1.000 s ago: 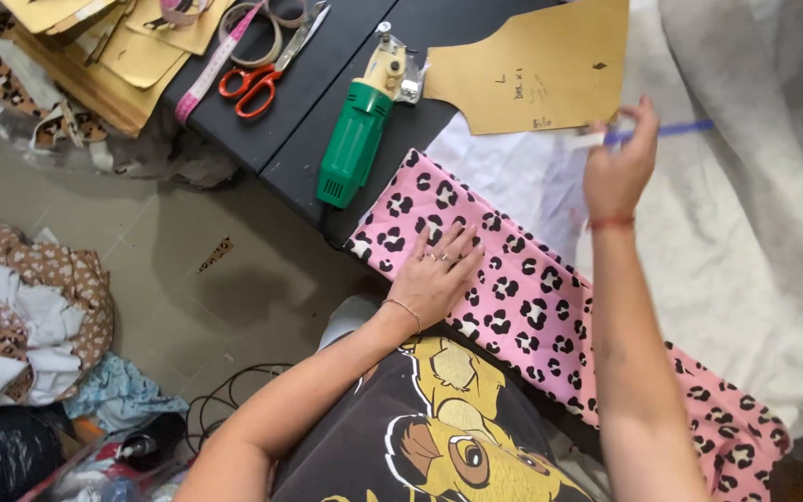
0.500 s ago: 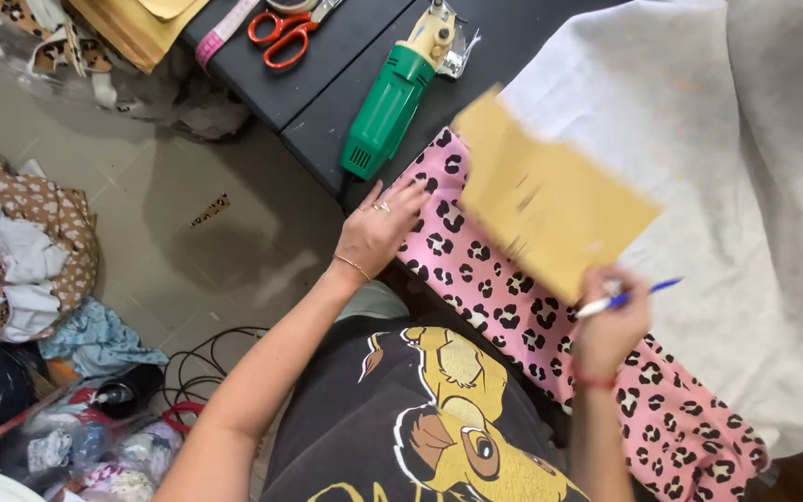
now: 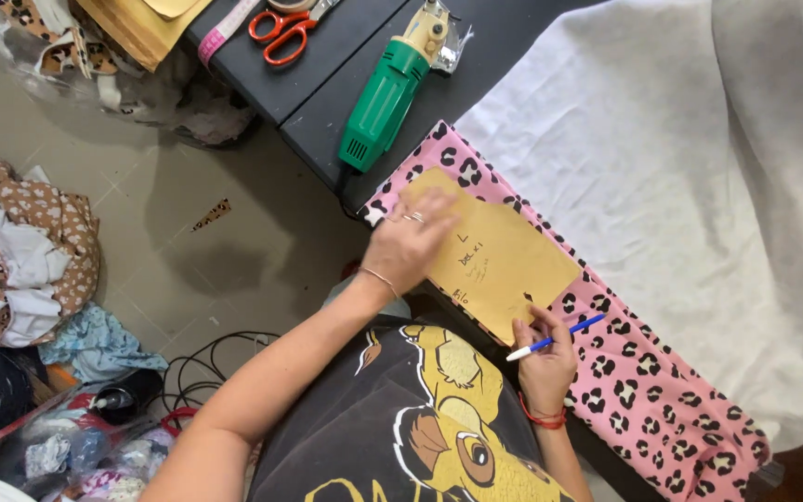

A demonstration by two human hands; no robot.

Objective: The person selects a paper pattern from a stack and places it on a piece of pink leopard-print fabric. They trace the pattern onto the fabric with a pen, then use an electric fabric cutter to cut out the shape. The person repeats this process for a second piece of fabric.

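Observation:
A tan paper pattern piece (image 3: pixel 504 260) lies flat on a strip of pink leopard-print fabric (image 3: pixel 643 372) along the near edge of a black table (image 3: pixel 327 56). My left hand (image 3: pixel 411 237) presses down on the pattern's left end, fingers spread. My right hand (image 3: pixel 543 351) holds a blue and white pen (image 3: pixel 555 336) at the pattern's near right corner, fingertips touching the paper's edge.
A green electric cutter (image 3: pixel 388 93) lies on the table just beyond the fabric. Orange scissors (image 3: pixel 281 33) and a pink tape measure (image 3: pixel 225 33) sit farther left. White cloth (image 3: pixel 680 167) covers the table's right. Fabric piles (image 3: pixel 20 242) and cables (image 3: pixel 206 372) lie on the floor.
The pattern, first lying farther back on the table, was lifted in my right hand and now lies flat on the pink fabric. My left hand moved onto it; my right hand came down near me.

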